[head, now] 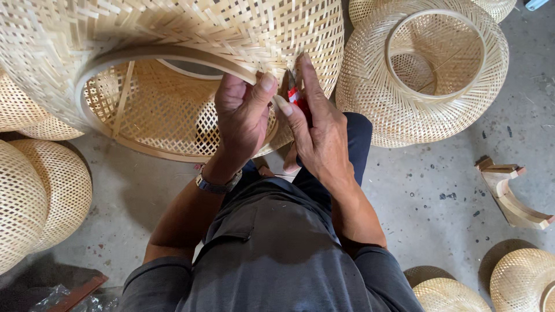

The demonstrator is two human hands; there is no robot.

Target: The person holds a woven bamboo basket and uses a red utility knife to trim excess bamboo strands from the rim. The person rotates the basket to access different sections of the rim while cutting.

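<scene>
A large woven bamboo shade point(173, 34) rests tilted over my knees, its round opening facing me. My left hand point(243, 112) pinches the bent bamboo rim point(173, 53) of that opening between thumb and fingers. My right hand point(315, 124) is closed around a small red-handled tool point(298, 98), pressed against the weave right beside the left thumb. A wristwatch point(217, 184) sits on my left wrist.
A second woven shade point(370, 104) with a ring-shaped opening stands at the upper right. More woven shades lie at the left point(40, 196) and bottom right point(520, 277). A curved wooden form point(511, 199) lies on the concrete floor point(428, 196) at the right.
</scene>
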